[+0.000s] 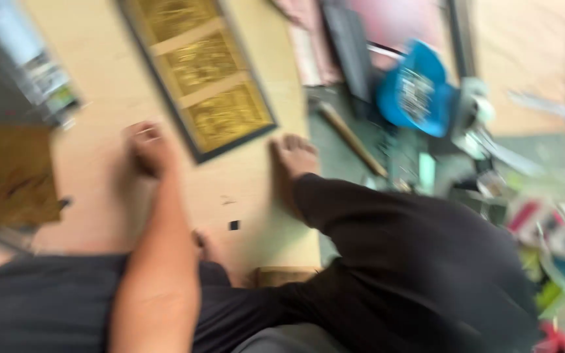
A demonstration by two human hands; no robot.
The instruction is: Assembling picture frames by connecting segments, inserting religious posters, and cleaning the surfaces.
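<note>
Resting on the pale wooden floor [99, 85], the left hand [148, 149], grip blurred, nears a gold-panelled frame [204, 72].

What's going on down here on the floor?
A person sits on a light wooden board, one bare foot stretched out. The left hand rests on the board beside a dark-framed panel of golden plates. The right hand is out of view. A blue tool lies among clutter. The picture is blurred.
</note>
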